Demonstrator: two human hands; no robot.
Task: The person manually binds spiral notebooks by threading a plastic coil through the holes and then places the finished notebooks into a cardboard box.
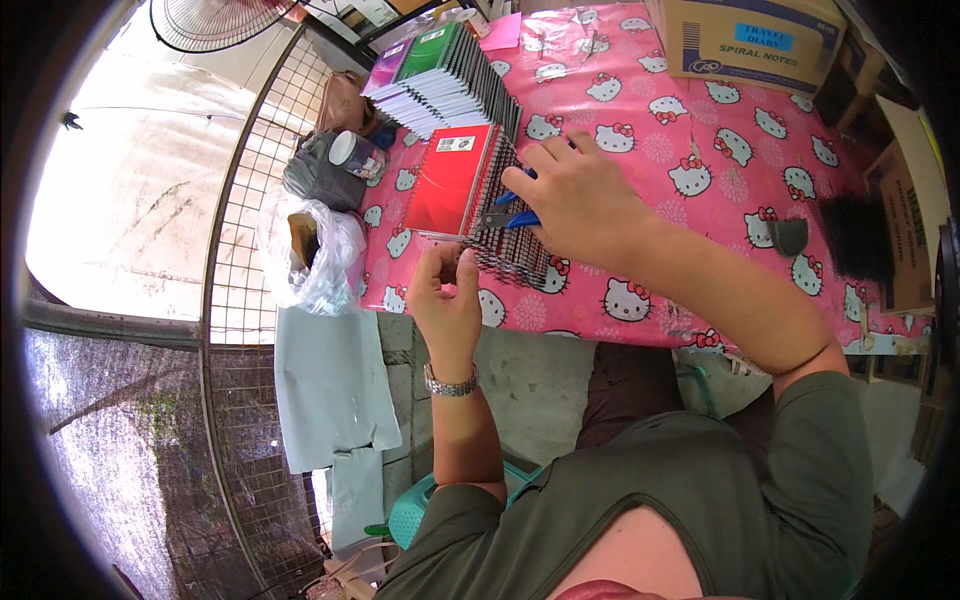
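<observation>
The left hand (447,300) sits at the near edge of the worktop (700,120), just in front of the red spiral notebook (452,178); its fingers curl at the notebook's near corner, apparently pinching the wire end, though the view is too small to be sure. Just right of the notebook, the right hand (575,195) is clenched around blue-handled pliers (505,215), whose tip meets the black spiral binding. The notebook tops a fanned row of others. Beyond it lies a second fanned stack of notebooks (440,80). Far right of it stands a cardboard box (750,40).
</observation>
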